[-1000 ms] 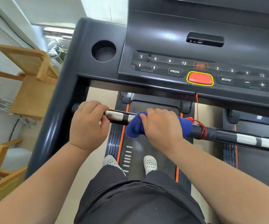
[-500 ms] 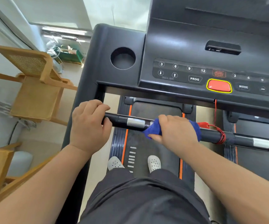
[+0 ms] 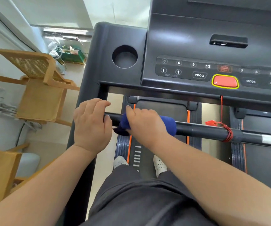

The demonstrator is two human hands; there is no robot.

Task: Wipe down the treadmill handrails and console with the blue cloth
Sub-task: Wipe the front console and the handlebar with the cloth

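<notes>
Head view: right hand (image 3: 144,124) curled round cloth (image 3: 169,126), pressing it on handrail (image 3: 204,130) near its left end, below console (image 3: 188,46). Left hand (image 3: 91,126) just beside cloth, fingers loosely curled; can't tell if it grips. Red cord (image 3: 228,132) wound on handrail, further right.

Black handrail (image 3: 204,130) bears blue cloth (image 3: 169,124) and red cord (image 3: 228,132).
</notes>
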